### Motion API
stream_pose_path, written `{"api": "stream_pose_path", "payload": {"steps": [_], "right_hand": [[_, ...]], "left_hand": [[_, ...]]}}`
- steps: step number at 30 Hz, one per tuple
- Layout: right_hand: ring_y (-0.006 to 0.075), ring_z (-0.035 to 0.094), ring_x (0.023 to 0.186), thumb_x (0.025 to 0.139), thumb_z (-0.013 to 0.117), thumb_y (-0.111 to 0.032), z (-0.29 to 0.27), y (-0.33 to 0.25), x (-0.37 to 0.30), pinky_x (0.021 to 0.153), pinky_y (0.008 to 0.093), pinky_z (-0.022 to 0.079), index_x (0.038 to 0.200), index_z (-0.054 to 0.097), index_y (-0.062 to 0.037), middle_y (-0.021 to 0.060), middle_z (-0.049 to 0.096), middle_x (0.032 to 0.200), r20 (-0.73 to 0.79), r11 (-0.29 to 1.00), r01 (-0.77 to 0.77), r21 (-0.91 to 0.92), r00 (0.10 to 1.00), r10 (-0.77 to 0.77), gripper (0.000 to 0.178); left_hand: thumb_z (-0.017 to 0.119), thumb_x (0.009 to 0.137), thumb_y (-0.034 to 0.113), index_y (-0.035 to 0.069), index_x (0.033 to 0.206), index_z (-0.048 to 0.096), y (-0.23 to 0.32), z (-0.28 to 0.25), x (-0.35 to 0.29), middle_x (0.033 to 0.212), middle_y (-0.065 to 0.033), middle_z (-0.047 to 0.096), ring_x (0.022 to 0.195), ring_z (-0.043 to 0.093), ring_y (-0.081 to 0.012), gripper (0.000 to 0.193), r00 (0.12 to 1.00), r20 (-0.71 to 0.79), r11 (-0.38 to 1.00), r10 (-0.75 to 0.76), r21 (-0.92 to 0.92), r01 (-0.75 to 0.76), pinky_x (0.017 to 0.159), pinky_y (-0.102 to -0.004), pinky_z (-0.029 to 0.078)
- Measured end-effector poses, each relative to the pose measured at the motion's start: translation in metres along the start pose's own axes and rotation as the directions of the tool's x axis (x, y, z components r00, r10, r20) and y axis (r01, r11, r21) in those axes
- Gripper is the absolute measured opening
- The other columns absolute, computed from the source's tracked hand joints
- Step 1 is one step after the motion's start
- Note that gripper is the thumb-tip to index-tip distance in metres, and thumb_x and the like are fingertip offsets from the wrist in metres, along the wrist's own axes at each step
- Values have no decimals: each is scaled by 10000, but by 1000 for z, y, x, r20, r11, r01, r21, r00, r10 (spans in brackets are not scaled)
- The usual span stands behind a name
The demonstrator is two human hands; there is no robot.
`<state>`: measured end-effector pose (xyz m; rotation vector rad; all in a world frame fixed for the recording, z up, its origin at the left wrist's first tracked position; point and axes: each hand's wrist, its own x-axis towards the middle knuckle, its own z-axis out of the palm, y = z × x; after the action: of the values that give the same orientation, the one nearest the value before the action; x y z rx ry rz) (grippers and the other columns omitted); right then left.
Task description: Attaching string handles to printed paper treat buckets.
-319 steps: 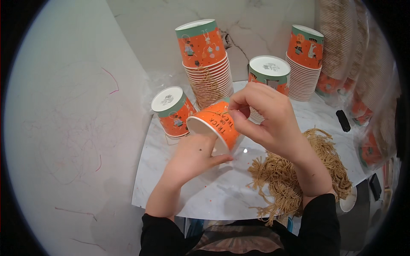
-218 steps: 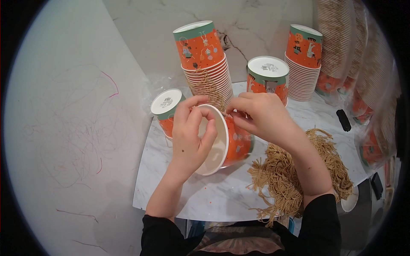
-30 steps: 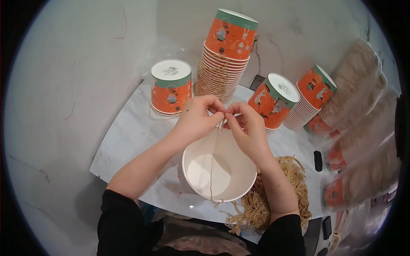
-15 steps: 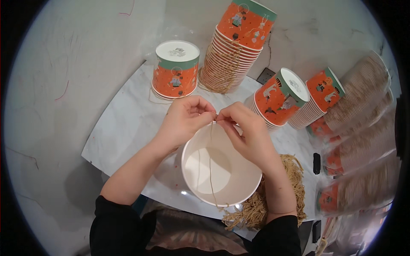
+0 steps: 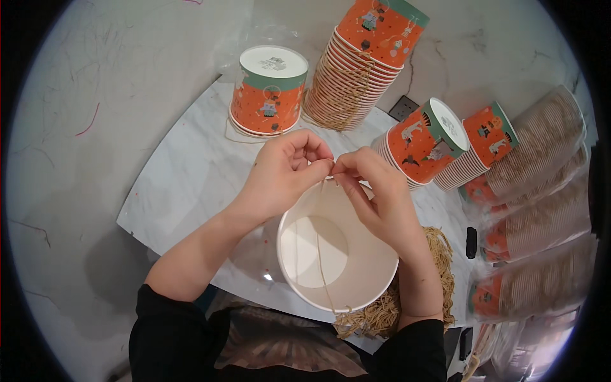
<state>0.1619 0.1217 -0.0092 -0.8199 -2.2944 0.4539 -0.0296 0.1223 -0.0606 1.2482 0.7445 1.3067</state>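
A white-lined paper bucket (image 5: 366, 264) stands mouth up near the front edge of the marbled table. Across its mouth runs a thin tan string (image 5: 321, 261), from the far rim to the near rim. At the far rim, my left hand (image 5: 283, 169) pinches the string between thumb and fingertips. My right hand (image 5: 382, 197) is closed in a pinch right beside it, the fingertips of both hands almost touching. The string's end or knot is too small to make out there. A shaggy bundle of tan strings (image 5: 439, 258) lies partly under my right forearm.
Behind my hands sits an upside-down orange and green bucket (image 5: 264, 105) with string around its base. A tall nested stack (image 5: 350, 76) stands beside it, draped with string. Shorter stacks (image 5: 423, 143) are to the right, then plastic-wrapped stacks (image 5: 541, 223). A socket (image 5: 403, 108) is on the wall.
The whole view has shifted slightly. Both hands and the bucket sit a little farther right in the picture, the pinch at the far rim unchanged.
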Motion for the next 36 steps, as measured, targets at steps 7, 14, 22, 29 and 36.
{"api": "stream_pose_path", "payload": {"steps": [7,14,22,29,36], "right_hand": [[235,689,776,945,628,13,4,4,-2,683,309,530,1041,575,-6,124,651,871,-74,995,-33,99,996,41,112],[207,688,778,960,619,11,4,8,-1,696,299,536,1045,560,4,129,644,849,-80,984,-62,165,994,76,104],[153,685,795,961,635,-6,0,7,1,733,284,567,1019,564,19,93,660,879,-62,954,-148,262,984,169,96],[155,695,802,949,647,-15,1,3,0,711,285,576,1001,582,30,97,667,861,-80,967,-151,207,982,170,96],[206,715,807,936,651,-4,2,8,-1,732,310,583,1022,600,39,129,676,873,-90,983,-74,166,992,90,109]], "left_hand": [[677,926,8,-17,993,633,-1,4,0,897,6,659,721,600,0,84,994,-37,995,102,24,-101,615,-178,479],[678,939,4,-23,996,650,-1,1,1,896,-7,683,715,623,-8,70,997,1,997,76,-26,-76,603,-182,497],[696,929,13,-33,1006,670,2,3,1,898,-37,710,709,638,-10,93,999,15,993,32,-117,-30,616,-176,514],[708,920,13,-22,1000,678,-1,1,1,872,-4,699,638,555,28,93,1000,7,999,25,-44,-25,568,-160,452],[715,911,12,-16,1001,684,0,4,-2,832,26,673,600,493,41,99,999,-8,999,32,-22,-32,540,-160,411]]}}
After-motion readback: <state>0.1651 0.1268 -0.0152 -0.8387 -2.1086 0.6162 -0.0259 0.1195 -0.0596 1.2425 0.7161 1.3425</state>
